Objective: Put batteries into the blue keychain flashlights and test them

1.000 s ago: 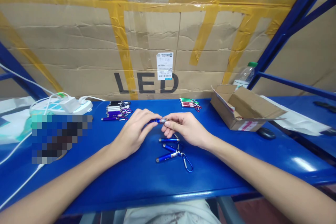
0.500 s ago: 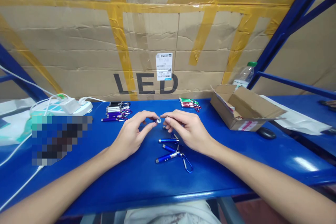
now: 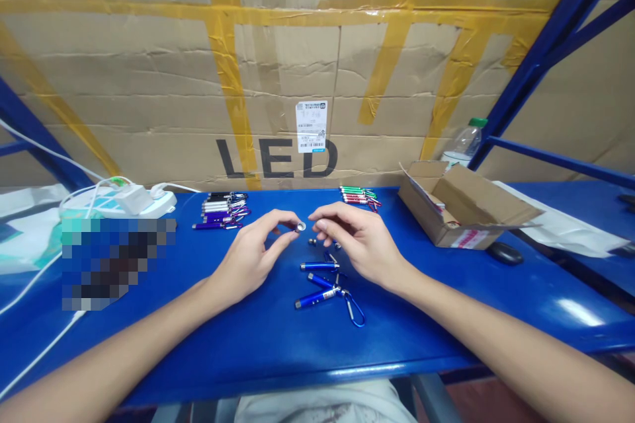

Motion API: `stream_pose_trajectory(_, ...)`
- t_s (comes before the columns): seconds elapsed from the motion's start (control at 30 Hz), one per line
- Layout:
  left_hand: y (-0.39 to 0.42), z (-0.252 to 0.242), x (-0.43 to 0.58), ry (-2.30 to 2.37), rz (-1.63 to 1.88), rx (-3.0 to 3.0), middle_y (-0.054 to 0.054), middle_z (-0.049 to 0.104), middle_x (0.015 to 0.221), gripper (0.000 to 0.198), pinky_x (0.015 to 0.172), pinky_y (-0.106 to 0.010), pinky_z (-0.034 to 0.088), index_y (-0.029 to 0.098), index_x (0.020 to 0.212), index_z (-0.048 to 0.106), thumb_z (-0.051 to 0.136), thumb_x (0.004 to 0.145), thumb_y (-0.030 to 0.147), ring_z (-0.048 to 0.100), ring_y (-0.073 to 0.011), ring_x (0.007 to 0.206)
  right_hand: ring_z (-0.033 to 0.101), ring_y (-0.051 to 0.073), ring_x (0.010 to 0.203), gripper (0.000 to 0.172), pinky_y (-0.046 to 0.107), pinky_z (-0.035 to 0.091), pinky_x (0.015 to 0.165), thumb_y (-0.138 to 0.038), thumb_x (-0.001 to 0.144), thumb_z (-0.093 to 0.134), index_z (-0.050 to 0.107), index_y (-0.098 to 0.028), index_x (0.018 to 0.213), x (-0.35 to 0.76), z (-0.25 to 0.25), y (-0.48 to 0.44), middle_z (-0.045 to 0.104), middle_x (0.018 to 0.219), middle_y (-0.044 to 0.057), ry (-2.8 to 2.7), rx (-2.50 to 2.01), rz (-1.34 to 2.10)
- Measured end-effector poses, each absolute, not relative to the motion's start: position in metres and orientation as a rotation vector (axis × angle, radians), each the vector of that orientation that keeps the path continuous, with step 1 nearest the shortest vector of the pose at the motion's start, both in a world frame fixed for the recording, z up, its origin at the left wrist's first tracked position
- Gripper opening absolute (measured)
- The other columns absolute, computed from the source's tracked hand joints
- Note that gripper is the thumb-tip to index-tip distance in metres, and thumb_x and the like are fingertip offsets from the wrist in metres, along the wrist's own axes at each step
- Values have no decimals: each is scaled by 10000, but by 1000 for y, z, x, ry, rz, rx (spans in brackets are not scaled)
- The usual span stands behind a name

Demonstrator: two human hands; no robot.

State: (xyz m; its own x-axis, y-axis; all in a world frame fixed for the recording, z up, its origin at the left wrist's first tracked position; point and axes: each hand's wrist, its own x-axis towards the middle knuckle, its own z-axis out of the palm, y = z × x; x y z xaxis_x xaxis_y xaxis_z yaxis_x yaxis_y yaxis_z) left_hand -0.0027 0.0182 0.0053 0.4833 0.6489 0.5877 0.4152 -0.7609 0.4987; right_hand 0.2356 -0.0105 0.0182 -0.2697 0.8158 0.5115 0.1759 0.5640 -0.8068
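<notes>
Between thumb and fingertips, my left hand (image 3: 251,251) pinches a small penlight tube (image 3: 300,227), its round silver end turned toward my right hand. My right hand (image 3: 364,241) is closed a short gap to the right, thumb against curled fingers; whatever it holds is too small or hidden to name. Small metal pieces (image 3: 312,241) lie on the table by its fingertips. Below the hands are several blue keychain penlights (image 3: 317,298), the nearest with a blue carabiner clip (image 3: 355,310).
Rows of black, silver and purple penlights (image 3: 218,207) lie at back left, green and red ones (image 3: 358,195) at back centre. An open cardboard box (image 3: 461,211) stands right, beside a black mouse (image 3: 505,253) and a bottle (image 3: 464,143). A power strip (image 3: 149,203) with cables is left.
My right hand has shifted slightly right, away from the tube, and the small metal pieces under its fingers show more. My left hand stays nearly in place with the tube.
</notes>
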Motion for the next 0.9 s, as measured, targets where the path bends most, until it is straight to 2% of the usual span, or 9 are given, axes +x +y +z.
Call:
stream_pose_trajectory(0.1,21,6,-4,877,1076,2521,-35,727,1211,190,979,-325,530,249,1263,669,565,1104,246,683,-185,1091,684,132,747,133,245,550,646,-322,1062,620,689,-209,1071,234,15,-5,719,868,8,-1727,-882,895)
stream_pose_trajectory(0.2,24,5,-7,843,1028,2649,-63,715,1219,216,1012,-366,505,224,1290,659,526,1120,230,655,-205,1125,699,130,697,197,225,537,578,-382,1012,699,638,-194,1003,232,11,2,741,836,16,-1622,-889,1157)
stream_pose_trajectory(0.3,27,6,-9,822,1000,2844,-89,708,1193,249,950,-394,505,207,1310,665,497,1126,217,630,-224,1054,757,140,749,254,228,605,667,-365,944,801,656,-167,1007,231,8,6,791,874,59,-1484,-894,1418)
stream_pose_trajectory(0.4,27,8,-11,802,1001,3057,-112,694,1162,302,880,-408,505,203,1333,681,463,1126,194,599,-244,986,791,143,780,227,232,648,759,-281,923,836,674,-146,1007,230,6,6,817,903,89,-1306,-937,1588)
stream_pose_trajectory(0.57,22,13,-12,787,1033,3267,-153,663,1183,362,853,-411,512,175,1291,709,400,1111,122,588,-277,1040,811,158,814,296,266,678,850,-261,855,916,684,-134,989,228,6,2,825,938,106,-1123,-861,1783)
stream_pose_trajectory(0.7,21,14,-10,806,1086,3217,-140,656,1188,347,878,-405,521,197,1290,700,409,1113,133,599,-265,1053,816,162,831,395,264,679,863,-290,774,983,690,-130,986,228,6,2,826,949,102,-1083,-774,1843)
stream_pose_trajectory(0.9,21,12,-8,850,1143,2965,-108,641,1180,278,928,-400,522,228,1320,670,482,1117,200,603,-246,1055,810,143,815,352,239,672,862,-277,793,970,713,-134,988,230,8,4,827,932,93,-1085,-754,1797)
